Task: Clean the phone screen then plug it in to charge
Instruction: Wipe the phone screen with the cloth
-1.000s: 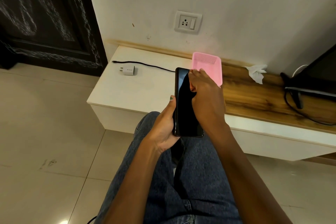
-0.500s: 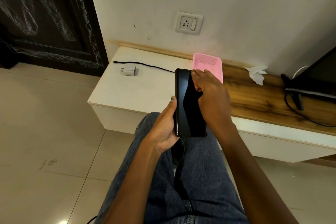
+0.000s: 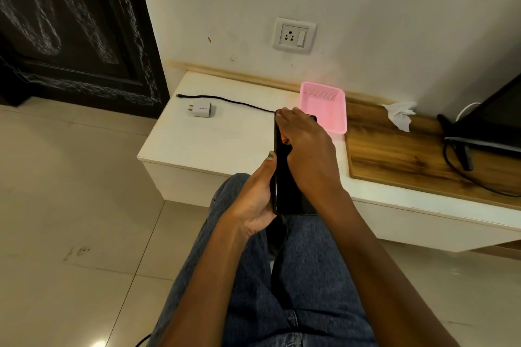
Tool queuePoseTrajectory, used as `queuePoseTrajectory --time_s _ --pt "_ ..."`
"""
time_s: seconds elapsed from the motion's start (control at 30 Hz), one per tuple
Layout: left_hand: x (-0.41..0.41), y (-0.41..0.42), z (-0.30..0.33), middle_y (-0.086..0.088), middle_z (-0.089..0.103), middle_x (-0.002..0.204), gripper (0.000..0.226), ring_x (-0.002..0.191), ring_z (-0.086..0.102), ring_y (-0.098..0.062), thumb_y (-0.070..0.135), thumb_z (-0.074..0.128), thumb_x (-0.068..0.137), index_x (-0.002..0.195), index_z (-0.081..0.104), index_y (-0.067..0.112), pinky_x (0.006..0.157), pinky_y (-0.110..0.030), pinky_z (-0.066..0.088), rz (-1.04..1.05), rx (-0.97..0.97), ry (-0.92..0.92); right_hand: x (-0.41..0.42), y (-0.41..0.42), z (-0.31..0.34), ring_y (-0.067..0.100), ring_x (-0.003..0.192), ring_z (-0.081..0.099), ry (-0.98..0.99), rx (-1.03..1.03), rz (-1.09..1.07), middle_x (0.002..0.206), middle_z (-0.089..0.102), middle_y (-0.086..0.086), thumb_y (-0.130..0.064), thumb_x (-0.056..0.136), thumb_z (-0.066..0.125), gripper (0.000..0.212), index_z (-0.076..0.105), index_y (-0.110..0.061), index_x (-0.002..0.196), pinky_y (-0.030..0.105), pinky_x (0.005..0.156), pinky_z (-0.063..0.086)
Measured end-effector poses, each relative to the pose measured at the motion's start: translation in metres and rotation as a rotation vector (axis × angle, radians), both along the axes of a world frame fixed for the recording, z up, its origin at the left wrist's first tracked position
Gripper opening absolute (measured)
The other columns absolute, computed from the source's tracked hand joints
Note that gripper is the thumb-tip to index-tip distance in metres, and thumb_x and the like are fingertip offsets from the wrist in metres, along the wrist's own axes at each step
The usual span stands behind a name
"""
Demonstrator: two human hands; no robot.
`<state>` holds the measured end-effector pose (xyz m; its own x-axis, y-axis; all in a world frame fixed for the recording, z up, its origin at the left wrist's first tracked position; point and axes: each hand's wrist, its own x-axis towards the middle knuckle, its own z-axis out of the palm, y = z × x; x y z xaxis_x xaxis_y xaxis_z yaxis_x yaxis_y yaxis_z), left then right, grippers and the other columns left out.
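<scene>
I hold a black phone (image 3: 287, 191) upright over my lap, its dark screen facing me. My left hand (image 3: 253, 200) grips its lower left edge, thumb along the side. My right hand (image 3: 307, 149) lies flat across the upper screen, with its fingertips at the top left corner. Whether anything is under that palm is hidden. A white charger adapter (image 3: 200, 109) and a black cable (image 3: 225, 98) lie on the low white shelf (image 3: 211, 146) ahead. On the wall above is a white socket (image 3: 293, 36).
A pink plastic basket (image 3: 324, 104) stands on the shelf just behind the phone. A crumpled white tissue (image 3: 400, 115) lies on the wooden part (image 3: 394, 155) to the right. A black screen with cables (image 3: 493, 127) sits far right, and a dark door (image 3: 70, 22) far left.
My right hand has slid across the top of the screen from the right side to the top left corner. The phone and my left hand have stayed almost still.
</scene>
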<state>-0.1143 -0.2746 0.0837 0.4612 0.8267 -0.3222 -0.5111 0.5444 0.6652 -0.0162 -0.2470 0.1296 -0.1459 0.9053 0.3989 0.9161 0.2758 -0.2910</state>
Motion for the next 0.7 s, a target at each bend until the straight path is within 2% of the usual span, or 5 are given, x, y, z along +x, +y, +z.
queuePoseTrajectory --time_s 0.13,0.33,0.47,0.53,0.7 --pt "-0.001 0.001 -0.002 -0.009 0.071 0.112 0.049 0.103 0.068 -0.020 0.045 0.051 0.082 0.117 0.063 0.014 0.075 -0.029 0.058 0.026 0.001 -0.044 -0.004 -0.008 -0.002 0.037 0.122 0.052 -0.013 0.023 0.091 0.124 0.061 0.021 0.017 0.071 0.049 0.050 0.060 0.006 0.118 0.039 0.101 0.038" --pt "-0.009 0.007 -0.011 -0.006 0.070 0.116 0.053 0.105 0.067 -0.018 0.049 0.029 0.099 0.112 0.070 0.018 0.079 -0.031 0.058 0.059 -0.105 -0.185 -0.009 -0.033 -0.017 0.034 0.124 0.051 0.001 -0.038 0.113 0.126 0.059 0.020 0.016 0.070 0.058 0.049 0.060 0.004 0.118 0.042 0.108 0.033" --pt "-0.017 0.012 -0.019 -0.011 0.074 0.102 0.067 0.095 0.071 -0.019 0.056 0.025 0.097 0.107 0.071 0.008 0.075 -0.029 0.059 0.080 -0.125 -0.159 -0.010 -0.057 -0.030 0.039 0.117 0.055 -0.015 -0.052 0.172 0.120 0.063 0.021 0.017 0.066 0.055 0.050 0.062 0.006 0.114 0.053 0.100 0.041" --pt "-0.020 0.015 -0.023 -0.015 0.075 0.094 0.064 0.087 0.072 -0.021 0.056 0.025 0.097 0.107 0.066 0.007 0.068 -0.030 0.059 0.101 -0.127 -0.132 -0.009 -0.070 -0.038 0.037 0.117 0.056 -0.008 -0.064 0.188 0.120 0.064 0.019 0.024 0.061 0.062 0.057 0.063 0.004 0.114 0.053 0.096 0.046" --pt "-0.018 0.016 -0.026 -0.013 0.075 0.092 0.061 0.083 0.073 -0.022 0.056 0.026 0.096 0.107 0.063 0.009 0.067 -0.030 0.060 0.123 -0.135 -0.111 -0.007 -0.084 -0.042 0.034 0.110 0.061 -0.014 -0.018 0.203 0.113 0.068 0.015 0.015 0.063 0.062 0.047 0.068 0.001 0.107 0.048 0.092 0.048"
